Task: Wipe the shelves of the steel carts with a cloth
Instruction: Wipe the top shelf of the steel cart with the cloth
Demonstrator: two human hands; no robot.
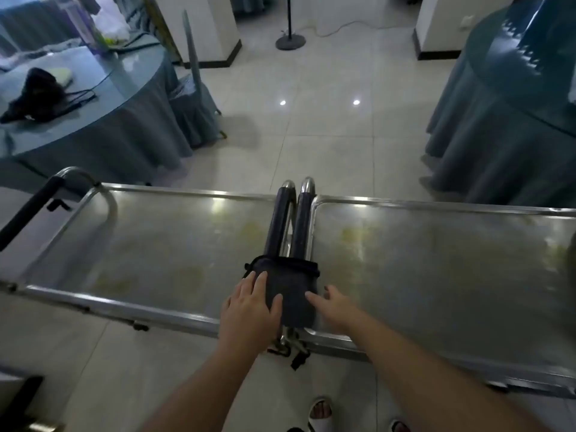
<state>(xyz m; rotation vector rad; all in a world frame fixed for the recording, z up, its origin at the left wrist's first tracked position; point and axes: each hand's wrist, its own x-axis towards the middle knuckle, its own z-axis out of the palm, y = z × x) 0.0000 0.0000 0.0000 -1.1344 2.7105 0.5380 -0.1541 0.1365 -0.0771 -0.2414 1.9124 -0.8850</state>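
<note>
Dark cloth [291,291] lies lengthwise along cart handles [293,222], both hands touching.

Dark folded cloth [288,291] draped over adjoining handles, two stained steel carts [162,244] [436,269] side by side

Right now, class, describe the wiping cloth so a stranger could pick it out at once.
Find the two steel carts standing end to end. Where they meet, two dark padded handles run side by side. The dark folded cloth drapes over their near ends, under both hands, the only soft thing there.
</note>
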